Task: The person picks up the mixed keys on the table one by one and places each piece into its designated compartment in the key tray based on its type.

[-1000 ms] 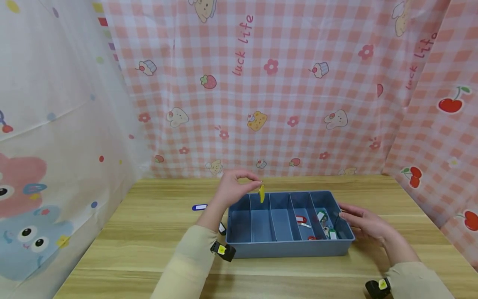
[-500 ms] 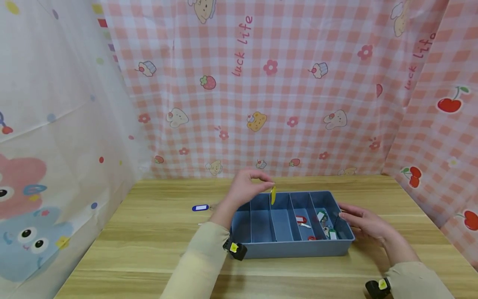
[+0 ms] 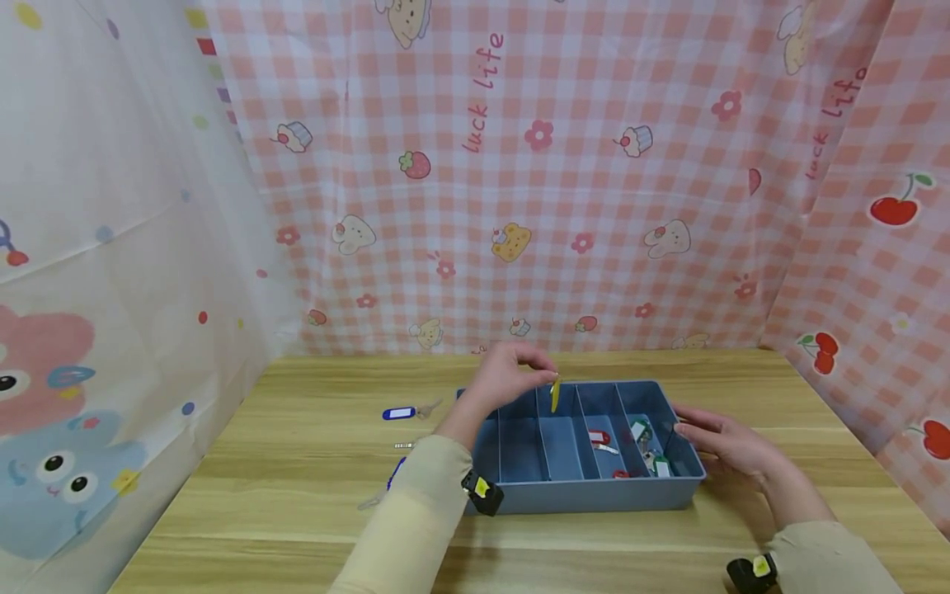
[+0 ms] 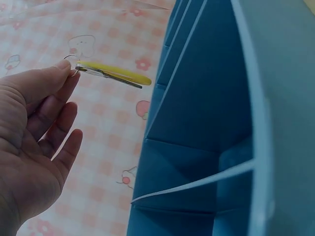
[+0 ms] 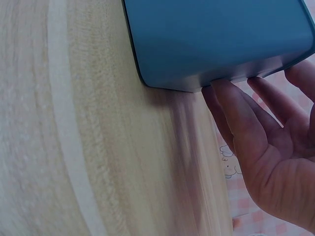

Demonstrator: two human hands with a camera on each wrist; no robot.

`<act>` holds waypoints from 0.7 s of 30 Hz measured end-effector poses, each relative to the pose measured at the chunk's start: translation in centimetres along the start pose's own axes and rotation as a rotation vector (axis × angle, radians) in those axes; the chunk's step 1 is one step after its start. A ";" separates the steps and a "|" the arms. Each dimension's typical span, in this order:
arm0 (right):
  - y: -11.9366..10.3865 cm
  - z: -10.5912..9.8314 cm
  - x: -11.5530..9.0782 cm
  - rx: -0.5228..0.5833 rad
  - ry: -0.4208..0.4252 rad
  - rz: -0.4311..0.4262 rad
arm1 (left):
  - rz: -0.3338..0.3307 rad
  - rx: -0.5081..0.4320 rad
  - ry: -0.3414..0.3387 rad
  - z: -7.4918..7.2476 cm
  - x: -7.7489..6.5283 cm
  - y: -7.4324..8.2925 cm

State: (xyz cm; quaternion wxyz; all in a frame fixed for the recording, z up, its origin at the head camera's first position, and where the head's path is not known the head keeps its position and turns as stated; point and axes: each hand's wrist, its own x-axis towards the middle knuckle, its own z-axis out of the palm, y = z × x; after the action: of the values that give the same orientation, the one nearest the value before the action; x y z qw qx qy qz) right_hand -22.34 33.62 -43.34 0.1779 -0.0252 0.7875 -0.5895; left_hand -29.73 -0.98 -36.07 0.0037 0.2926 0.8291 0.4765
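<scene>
My left hand (image 3: 505, 381) pinches the metal ring of a yellow key tag (image 3: 555, 396), and a key (image 4: 110, 76) hangs beside the tag. The tag dangles above the middle compartment of a blue-grey divided box (image 3: 571, 492), near its back wall. My right hand (image 3: 731, 441) rests its fingertips against the box's right end; the right wrist view shows the fingers fairly straight on the outer wall (image 5: 221, 39). Inside the box, a red key tag (image 3: 598, 437) lies in the fourth compartment, and green key tags (image 3: 661, 468) with keys lie in the rightmost one.
Left of the box, a blue key tag (image 3: 399, 413) with its key lies on the wooden table (image 3: 282, 487). Another blue tag (image 3: 397, 472) is partly behind the left sleeve. A patterned cloth (image 3: 564, 181) hangs behind the table.
My left hand has moved right with the yellow key tag, from over the second compartment to the middle one, and dipped slightly. More tags on the left are uncovered. The right hand stays put.
</scene>
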 end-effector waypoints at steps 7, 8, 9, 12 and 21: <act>0.1 0.0 0.0 0.011 -0.007 -0.009 | 0.026 0.042 -0.045 0.5 0.5 -0.7; 0.1 0.0 0.0 0.013 -0.008 -0.009 | 0.024 0.050 -0.052 0.6 0.6 -0.8; 0.1 0.0 0.0 0.014 -0.010 -0.009 | 0.018 0.054 -0.062 0.6 0.6 -0.8; 0.0 0.0 0.0 0.014 -0.012 -0.010 | -0.009 0.069 -0.093 0.7 0.8 -0.9; 0.0 0.0 0.0 0.016 -0.012 -0.006 | -0.040 0.103 -0.180 0.8 0.9 -1.2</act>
State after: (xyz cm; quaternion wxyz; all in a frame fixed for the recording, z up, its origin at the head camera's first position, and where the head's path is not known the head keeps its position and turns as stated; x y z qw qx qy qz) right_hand -22.30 33.66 -43.36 0.1810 -0.0294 0.7817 -0.5961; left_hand -30.80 -0.37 -37.20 0.0727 0.3177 0.8543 0.4049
